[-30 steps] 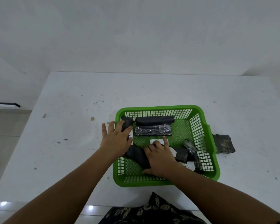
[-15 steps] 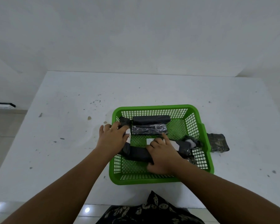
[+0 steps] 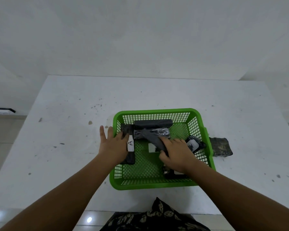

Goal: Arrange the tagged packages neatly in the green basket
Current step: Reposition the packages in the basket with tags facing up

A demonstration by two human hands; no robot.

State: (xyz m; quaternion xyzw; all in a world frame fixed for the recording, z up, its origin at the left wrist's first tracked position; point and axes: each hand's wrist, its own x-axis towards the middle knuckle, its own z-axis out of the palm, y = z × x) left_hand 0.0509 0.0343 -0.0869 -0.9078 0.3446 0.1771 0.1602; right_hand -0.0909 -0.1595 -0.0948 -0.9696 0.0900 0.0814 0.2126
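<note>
- Green plastic mesh forms the basket [image 3: 158, 185] standing on a white, speckled table [image 3: 70, 130], with both of a person's bare hands reaching into it.
- Left hand [image 3: 113, 145] lies across the basket's left wall, fingers spread and flat, pressing down on a dark package [image 3: 129, 160] that runs along that wall; a white tag marked "A" [image 3: 130, 143] shows just right of the hand.
- Right hand [image 3: 175, 153] sits near the basket's centre, its fingers curled around a grey package [image 3: 153, 139] that slants from the hand up toward the basket's far-left corner, one end resting over another package.
- Against the basket's far wall lies a long black package [image 3: 153, 123], and just in front of it a shiny, clear-wrapped package [image 3: 163, 131], partly crossed by the slanting grey one.
- By the basket's right wall, a dark bundle with a lettered white tag [image 3: 193, 145] sits just beyond the right hand.
- At the basket's near-right corner, part of another dark package [image 3: 169, 174] peeks out from under the right wrist; its shape cannot be made out.
- Outside the basket, touching or just beside its right wall, a mottled dark package [image 3: 221, 146] lies on the table.
- Below the basket's near edge, patterned dark cloth [image 3: 157, 217] fills the bottom of the view.
</note>
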